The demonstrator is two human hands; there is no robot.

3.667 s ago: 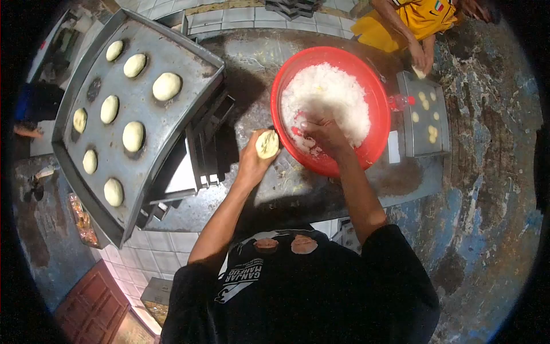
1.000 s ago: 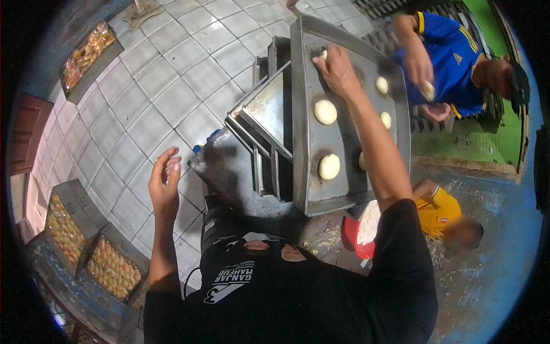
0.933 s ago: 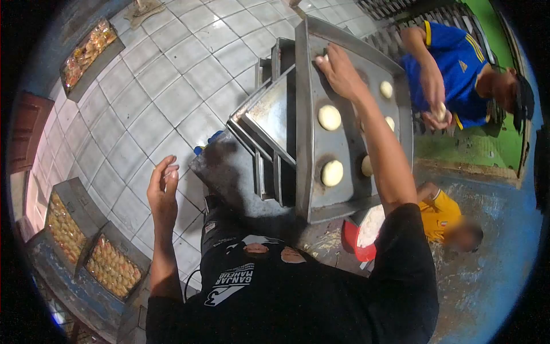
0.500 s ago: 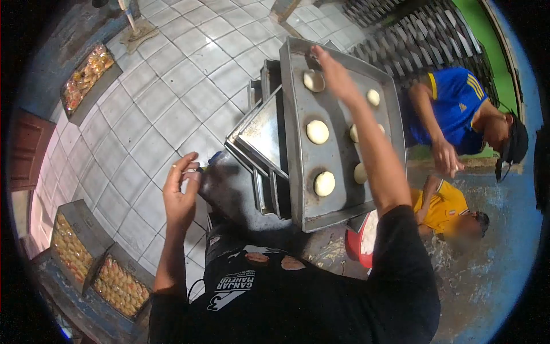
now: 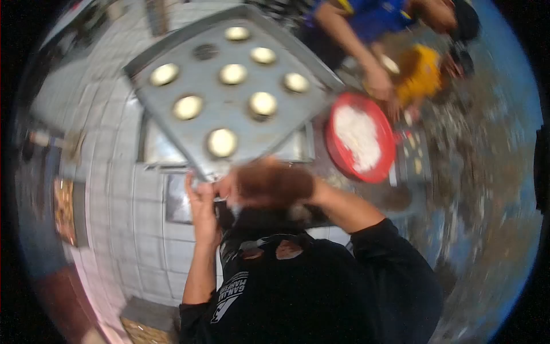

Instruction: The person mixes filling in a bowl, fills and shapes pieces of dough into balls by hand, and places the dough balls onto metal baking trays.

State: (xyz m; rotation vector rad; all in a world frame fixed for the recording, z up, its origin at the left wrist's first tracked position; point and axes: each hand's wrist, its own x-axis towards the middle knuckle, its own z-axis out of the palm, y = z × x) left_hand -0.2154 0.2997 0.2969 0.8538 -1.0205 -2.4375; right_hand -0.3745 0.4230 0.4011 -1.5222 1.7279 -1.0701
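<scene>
A large metal baking tray [image 5: 229,106] holds several round, pale dough balls [image 5: 233,74] set apart from each other, with a dark round mark on its bare surface. My left hand [image 5: 204,203] is just below the tray's near corner, its visible fingers stretched upward and apart, with nothing clear in them. Close beside it, my right hand [image 5: 258,182] is at the same corner, heavily blurred. Its fingers run toward my left hand; whether they hold anything, or touch the tray, I cannot make out.
More metal trays [image 5: 160,140] are stacked beneath the tray. To the right stands a red basin [image 5: 391,150] of white flour-like content. A co-worker's hand [image 5: 378,83] reaches near it from a blue sleeve; a person in yellow [image 5: 421,71] is beyond. Trays of packed goods [image 5: 64,209] stand left.
My right hand has drawn back from over the tray to its near corner, and my hands have come together. The view has swung, bringing the red basin fully into sight.
</scene>
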